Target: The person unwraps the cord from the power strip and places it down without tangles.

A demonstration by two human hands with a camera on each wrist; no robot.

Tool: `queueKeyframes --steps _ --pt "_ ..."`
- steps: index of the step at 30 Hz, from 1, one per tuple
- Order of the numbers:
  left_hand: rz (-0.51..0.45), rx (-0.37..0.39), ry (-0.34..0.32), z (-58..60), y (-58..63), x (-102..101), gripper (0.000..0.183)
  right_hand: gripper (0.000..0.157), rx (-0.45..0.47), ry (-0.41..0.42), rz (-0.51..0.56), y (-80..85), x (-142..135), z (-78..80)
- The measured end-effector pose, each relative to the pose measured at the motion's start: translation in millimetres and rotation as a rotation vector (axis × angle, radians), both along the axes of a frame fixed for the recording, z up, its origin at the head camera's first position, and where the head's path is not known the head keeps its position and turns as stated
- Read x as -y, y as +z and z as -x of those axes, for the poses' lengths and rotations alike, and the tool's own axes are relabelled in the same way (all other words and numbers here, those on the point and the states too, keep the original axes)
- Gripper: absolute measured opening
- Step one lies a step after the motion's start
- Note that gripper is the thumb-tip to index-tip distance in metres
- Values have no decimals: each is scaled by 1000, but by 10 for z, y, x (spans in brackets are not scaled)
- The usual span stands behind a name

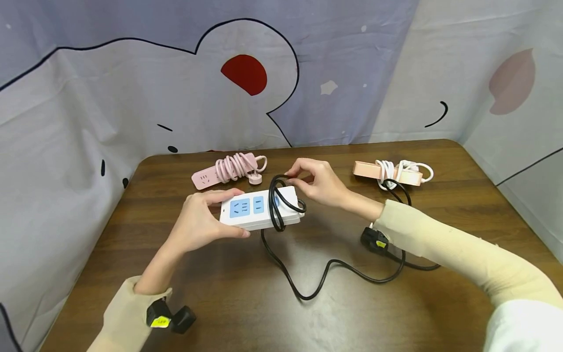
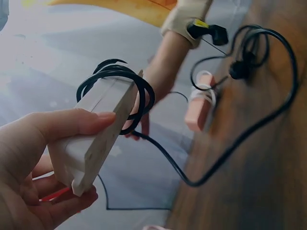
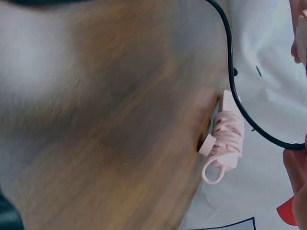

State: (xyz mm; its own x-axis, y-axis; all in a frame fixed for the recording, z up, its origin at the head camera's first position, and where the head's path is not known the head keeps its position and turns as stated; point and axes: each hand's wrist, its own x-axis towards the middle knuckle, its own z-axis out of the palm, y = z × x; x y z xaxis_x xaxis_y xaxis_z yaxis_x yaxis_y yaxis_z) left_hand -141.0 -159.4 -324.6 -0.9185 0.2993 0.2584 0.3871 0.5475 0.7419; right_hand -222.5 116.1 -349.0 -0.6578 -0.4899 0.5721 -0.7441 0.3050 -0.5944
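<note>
Head view: the left hand (image 1: 200, 220) grips the white power strip (image 1: 259, 208) just above the table (image 1: 220, 293); the right hand (image 1: 318, 183) pinches the black cord (image 1: 276, 205) looped round the strip's right end. Those loops look slack and could slide off.

Left wrist view: thumb and fingers clamp the strip; coils (image 2: 125, 88) sit loosely.

Right wrist view: blurred; a pink strip (image 3: 228, 132) lies beyond the cord.

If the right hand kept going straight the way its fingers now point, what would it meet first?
The right hand points left and slightly away, pinching the black cord. Straight on, it would probably meet the pink power strip with its wound cord, though depth is unclear.
</note>
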Motion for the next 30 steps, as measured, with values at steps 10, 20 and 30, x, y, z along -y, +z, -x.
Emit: queueKeyframes --steps 10,20,30 --pt "163 -111 73 75 -325 -12 71 14 -364 68 -143 -51 -82 67" --pt "230 -161 144 146 -456 -7 71 8 -892 31 -269 11 -118 -15" --pt "146 -138 238 182 -391 73 71 18 -1144 61 -378 55 -148 -300"
